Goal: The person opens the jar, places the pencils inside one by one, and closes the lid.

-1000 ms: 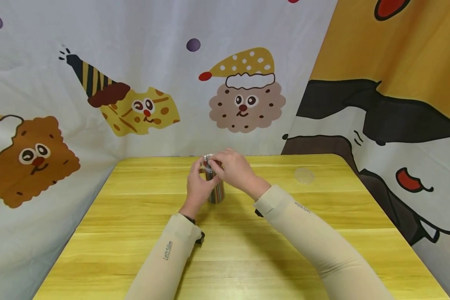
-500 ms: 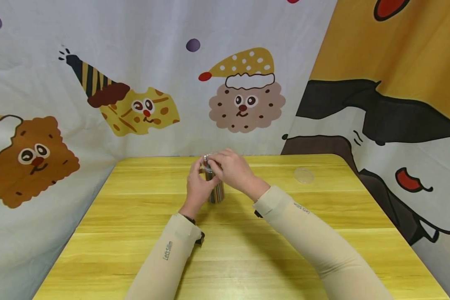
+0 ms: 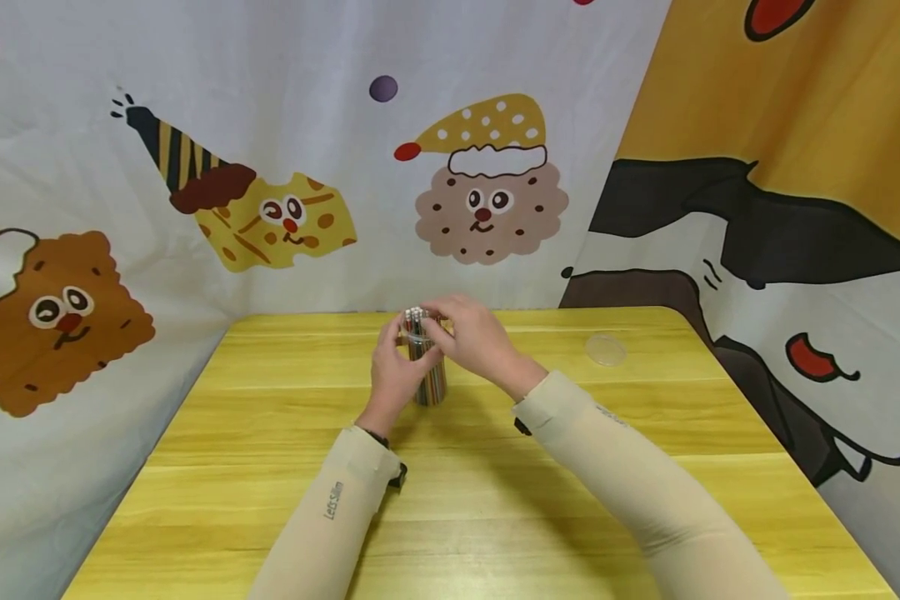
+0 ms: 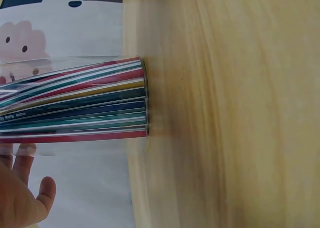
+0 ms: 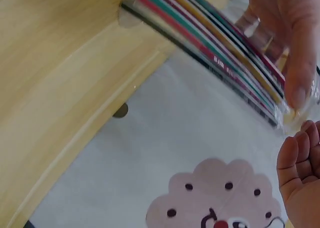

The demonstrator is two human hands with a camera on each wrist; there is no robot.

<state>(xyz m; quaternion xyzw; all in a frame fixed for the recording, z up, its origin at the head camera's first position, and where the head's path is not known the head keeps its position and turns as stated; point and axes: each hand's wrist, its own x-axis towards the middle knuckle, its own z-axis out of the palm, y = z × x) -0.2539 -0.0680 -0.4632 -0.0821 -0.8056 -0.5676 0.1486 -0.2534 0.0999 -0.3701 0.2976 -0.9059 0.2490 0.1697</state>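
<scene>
A clear plastic tube of striped pencils (image 3: 431, 387) stands upright on the table, their pale ends showing at its rim. My left hand (image 3: 393, 375) grips the tube's upper part from the left side. In the left wrist view its fingers (image 4: 27, 150) reach behind the clear wall, below the pencils (image 4: 100, 96). From the right, my right hand (image 3: 480, 342) reaches over the rim, thumb and index finger close beside the pencil ends. Whether they pinch a pencil is hidden. In the right wrist view the bent fingers of my right hand (image 5: 302, 170) hover near the rim.
A round clear lid (image 3: 606, 349) lies flat on the wooden table (image 3: 450, 517), toward the back right. Behind the table's far edge hangs a cloth backdrop (image 3: 300, 100) with cartoon figures.
My right hand has shifted slightly to the right, uncovering more of the pencil ends. The left hand keeps its hold on the tube, and the tube stays where it stood.
</scene>
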